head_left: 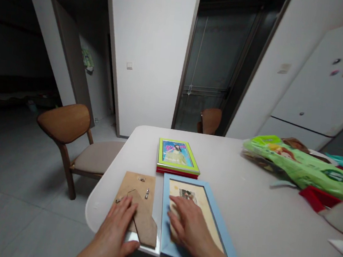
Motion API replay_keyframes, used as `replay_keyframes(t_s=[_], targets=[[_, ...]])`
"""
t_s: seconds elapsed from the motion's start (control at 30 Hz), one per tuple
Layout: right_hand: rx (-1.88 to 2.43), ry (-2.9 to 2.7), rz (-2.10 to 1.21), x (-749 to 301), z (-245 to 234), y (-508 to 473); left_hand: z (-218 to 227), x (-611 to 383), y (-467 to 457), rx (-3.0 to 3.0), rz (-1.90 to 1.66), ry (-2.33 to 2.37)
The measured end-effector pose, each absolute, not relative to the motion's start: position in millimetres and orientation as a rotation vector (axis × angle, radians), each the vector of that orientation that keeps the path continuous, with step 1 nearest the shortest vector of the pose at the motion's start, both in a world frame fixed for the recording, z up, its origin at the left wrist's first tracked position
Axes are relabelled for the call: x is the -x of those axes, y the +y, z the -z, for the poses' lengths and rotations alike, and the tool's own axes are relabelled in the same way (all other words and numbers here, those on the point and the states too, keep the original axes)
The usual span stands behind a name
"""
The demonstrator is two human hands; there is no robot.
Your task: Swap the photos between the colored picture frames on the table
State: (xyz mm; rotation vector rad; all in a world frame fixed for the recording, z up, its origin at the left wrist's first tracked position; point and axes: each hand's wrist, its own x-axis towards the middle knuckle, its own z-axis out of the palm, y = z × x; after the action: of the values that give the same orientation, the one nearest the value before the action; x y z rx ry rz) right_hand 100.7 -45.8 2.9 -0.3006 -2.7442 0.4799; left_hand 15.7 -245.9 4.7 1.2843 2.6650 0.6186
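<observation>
My left hand point(115, 229) lies with its fingers stretched out on a brown backing board point(132, 182), which has metal clips and a fold-out stand leg point(144, 220). A strip of white edge shows under the board near me. Over a light blue picture frame point(216, 212) rests my right hand point(191, 223), fingers spread and slightly bent on its cream inner sheet. That sheet bears a small photo point(188, 195), partly covered by my fingers. Just beyond both lies a lime green picture frame point(175, 153) with a picture of a figure in a yellow dress, stacked on something red.
On the right of the white table point(217, 158) lies a green plastic pack point(304, 160) beside red and teal items. A wooden chair point(66, 125) stands off the left edge, another chair point(211, 120) behind the far edge. A white fridge point(317, 95) is at the right.
</observation>
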Motion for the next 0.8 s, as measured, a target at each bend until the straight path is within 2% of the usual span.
replay_keyframes(t_s=[0.2, 0.37, 0.47, 0.63, 0.8], targets=[[0.154, -2.842, -0.591, -76, -4, -116, 24, 3, -276, -1.33, -0.779, 2.768], [0.129, -2.685, -0.94, -71, 0, -115, 34, 11, -279, -1.45, -0.876, 2.863], [0.093, -2.563, -1.015, -81, -19, -108, 23, 9, -273, -1.601, -0.916, 2.913], [0.123, -2.481, -0.925, -110, -51, -78, -14, -11, -246, -1.826, -1.002, 2.777], [0.321, -2.577, -0.87, -146, -44, -31, -12, -36, -197, -1.807, -1.079, 2.529]])
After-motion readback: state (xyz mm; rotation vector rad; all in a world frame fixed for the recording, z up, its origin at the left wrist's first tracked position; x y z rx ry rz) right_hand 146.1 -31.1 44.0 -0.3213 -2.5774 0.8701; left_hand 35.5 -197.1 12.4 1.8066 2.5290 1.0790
